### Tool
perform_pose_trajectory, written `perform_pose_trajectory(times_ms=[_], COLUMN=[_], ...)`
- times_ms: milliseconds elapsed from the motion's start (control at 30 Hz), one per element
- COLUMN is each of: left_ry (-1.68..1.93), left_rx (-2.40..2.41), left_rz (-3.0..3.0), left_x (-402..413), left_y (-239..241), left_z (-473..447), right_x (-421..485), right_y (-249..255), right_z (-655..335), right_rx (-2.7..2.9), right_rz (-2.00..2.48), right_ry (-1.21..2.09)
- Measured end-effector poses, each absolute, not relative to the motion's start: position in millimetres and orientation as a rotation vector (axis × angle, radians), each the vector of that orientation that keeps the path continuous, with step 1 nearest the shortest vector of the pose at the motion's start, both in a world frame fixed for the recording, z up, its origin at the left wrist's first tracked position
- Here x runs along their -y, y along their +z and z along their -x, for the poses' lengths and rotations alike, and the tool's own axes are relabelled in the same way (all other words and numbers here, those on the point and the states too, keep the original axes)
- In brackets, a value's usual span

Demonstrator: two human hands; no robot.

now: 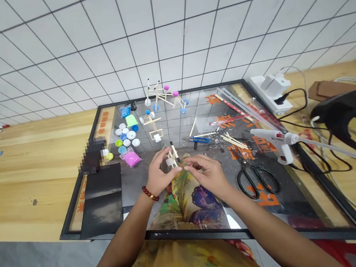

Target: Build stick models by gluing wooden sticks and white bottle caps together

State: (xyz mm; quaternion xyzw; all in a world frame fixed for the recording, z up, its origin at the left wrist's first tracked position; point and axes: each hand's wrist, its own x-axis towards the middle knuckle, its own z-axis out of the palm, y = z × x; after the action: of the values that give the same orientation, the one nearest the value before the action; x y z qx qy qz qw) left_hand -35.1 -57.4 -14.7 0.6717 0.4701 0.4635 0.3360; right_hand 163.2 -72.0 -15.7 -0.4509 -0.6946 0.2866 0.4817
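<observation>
My left hand [158, 173] and my right hand [208, 175] meet over the middle of a black-framed glass board [303, 226]. Between their fingertips is a small model of thin wooden sticks [173, 157] with a white piece on it. My left hand pinches the model from the left. My right hand's fingers are pressed together on a stick at its lower right. A red bead bracelet [150, 194] sits on my left wrist.
On the board lie finished stick models [165, 95], bottle caps [126, 136], a pink bag [131, 158], blue scissors [199, 139], black scissors [256, 179], loose sticks [234, 141] and a white glue gun [276, 140]. A power strip [271, 90] and cables lie at the right.
</observation>
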Motion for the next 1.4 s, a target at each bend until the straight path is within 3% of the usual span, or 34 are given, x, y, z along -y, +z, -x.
perform_pose_trajectory(times_ms=[467,700,1033,1167,1267,1400], left_ry=[1.176,0.625,0.319,0.649,0.839,0.962], left_rx=[-1.515,-1.917,-2.233,-2.016,-1.444,-0.941], left_rz=[-1.981,-2.255,-2.134,-2.163,-2.050,-1.232], left_x=[64,90,102,112,126,136], left_y=[-9,27,17,28,31,21], left_z=[33,60,79,66,29,-48], right_x=[70,74,75,77,78,84], right_y=[-37,-23,-20,-11,8,41], right_z=[-162,-159,-158,-160,-162,-161], right_rx=[1.816,1.747,1.739,1.608,1.238,0.825], right_rz=[1.186,1.108,1.037,1.056,0.999,0.850], right_ry=[0.744,0.580,0.552,0.663,0.829,1.025])
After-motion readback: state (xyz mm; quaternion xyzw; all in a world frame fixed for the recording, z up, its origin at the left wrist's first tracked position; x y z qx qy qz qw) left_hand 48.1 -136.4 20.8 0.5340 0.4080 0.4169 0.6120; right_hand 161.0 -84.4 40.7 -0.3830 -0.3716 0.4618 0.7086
